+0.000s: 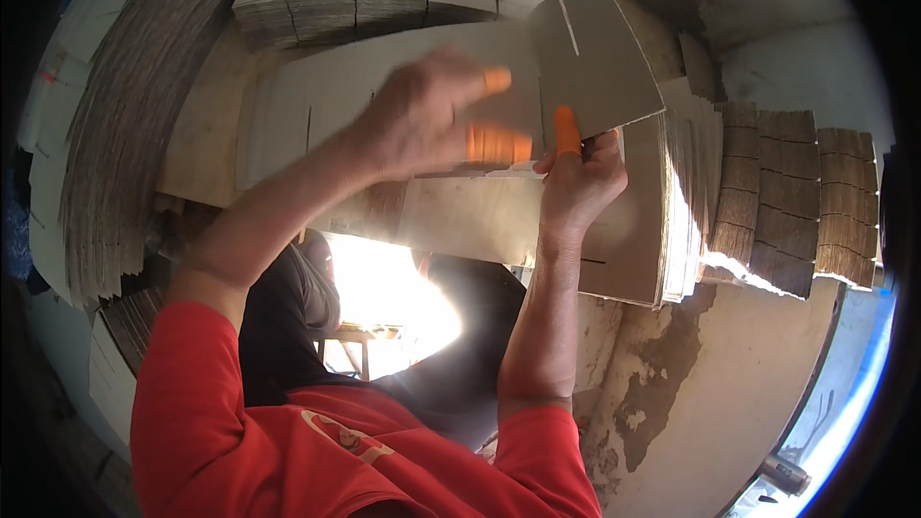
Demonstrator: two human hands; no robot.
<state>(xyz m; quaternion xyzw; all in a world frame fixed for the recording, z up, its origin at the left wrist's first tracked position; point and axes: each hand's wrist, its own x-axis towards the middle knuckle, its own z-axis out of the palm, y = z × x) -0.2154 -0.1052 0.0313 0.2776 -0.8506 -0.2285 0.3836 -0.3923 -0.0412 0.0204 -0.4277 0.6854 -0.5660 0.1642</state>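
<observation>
My right hand [580, 177] pinches the lower edge of a grey slotted cardboard sheet [600, 62], an orange finger cover on its front. The sheet is tilted up, with one slot cut in from its top edge. To its left, my left hand [422, 115] hovers over a long slotted cardboard piece [336, 101] lying on the table. Orange covers show on its fingers, which are apart and smeared by motion; nothing shows between them. Whether the left fingertips touch the piece below, I cannot tell.
Stacks of slotted cardboard [393, 10] stand at the back, and a tall stack [144, 105] leans along the left. More upright sheets [686, 192] and bundled cardboard strips [787, 197] line the right. The wooden table edge [470, 216] runs before me; a peeling wall [662, 374] is at lower right.
</observation>
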